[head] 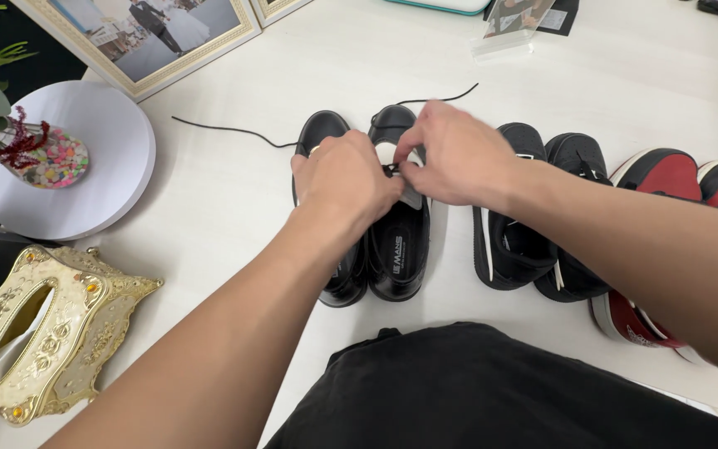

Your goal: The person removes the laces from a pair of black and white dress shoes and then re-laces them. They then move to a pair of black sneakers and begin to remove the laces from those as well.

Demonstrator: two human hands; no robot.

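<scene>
A: What are the hands on?

B: A pair of glossy black dress shoes (pixel 384 249) standing side by side at the middle of the white table (pixel 234 208), toes pointing away from the person. Both hands meet over the lacing area of the right-hand shoe of the pair.

A: And the fingers?

B: The left hand (pixel 344 179) is curled, its fingers drawn together down onto the shoe top; what exactly they pinch is hidden under the knuckles. The right hand (pixel 450 154) has thumb and forefinger closed together on the black lace (pixel 234 131) right where it meets the eyelets.

A: Where does that lace go?

B: One loose end trails left across the table, another curves off behind the right hand towards the back.

A: What is around the pair?

B: Just to the right, a pair of black sneakers (pixel 533 224), then red-and-black sneakers (pixel 675 179) near the edge. To the left, well apart, a round white stand (pixel 118 166) carrying a vase of flowers (pixel 22 150), and closer to the person an ornate gold tissue box (pixel 43 333). A framed photograph (pixel 139 37) leans at the back, and a black cloth (pixel 492 391) lies at the near edge
</scene>
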